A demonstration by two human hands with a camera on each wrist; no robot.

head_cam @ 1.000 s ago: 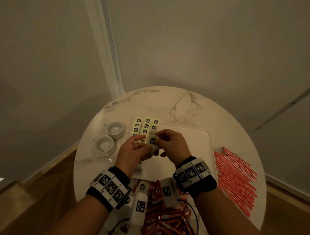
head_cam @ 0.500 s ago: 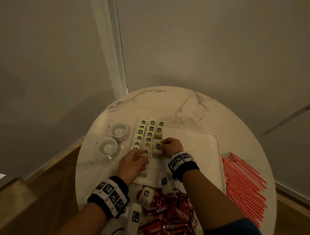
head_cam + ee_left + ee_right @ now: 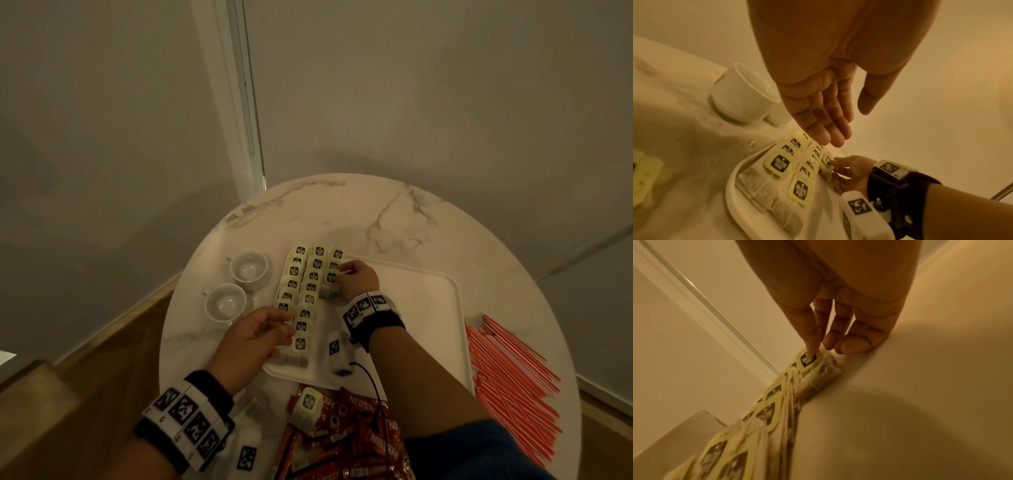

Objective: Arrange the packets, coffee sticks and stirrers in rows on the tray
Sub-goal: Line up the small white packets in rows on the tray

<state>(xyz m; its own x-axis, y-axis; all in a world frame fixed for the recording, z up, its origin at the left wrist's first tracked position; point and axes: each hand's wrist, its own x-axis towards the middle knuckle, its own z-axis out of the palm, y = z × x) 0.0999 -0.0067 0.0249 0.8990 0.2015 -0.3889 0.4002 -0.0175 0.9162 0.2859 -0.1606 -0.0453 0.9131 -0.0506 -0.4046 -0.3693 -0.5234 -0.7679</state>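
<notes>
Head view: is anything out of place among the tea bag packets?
Yes. One yellow-tagged tea bag packet lies off the white tray, on the pile of red coffee sticks nearest the person, apart from the packet rows.

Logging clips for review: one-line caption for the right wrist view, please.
Right hand presses its index fingertip on the yellow tag of a tea packet beside the rows on the white tray.

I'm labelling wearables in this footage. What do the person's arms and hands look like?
The left hand and right hand are bare. Each wrist wears a black band with white blocks bearing black square markers, plus a white marker-tagged box. A thin black cable leaves the right box. A blue sleeve shows on the right arm.
</notes>
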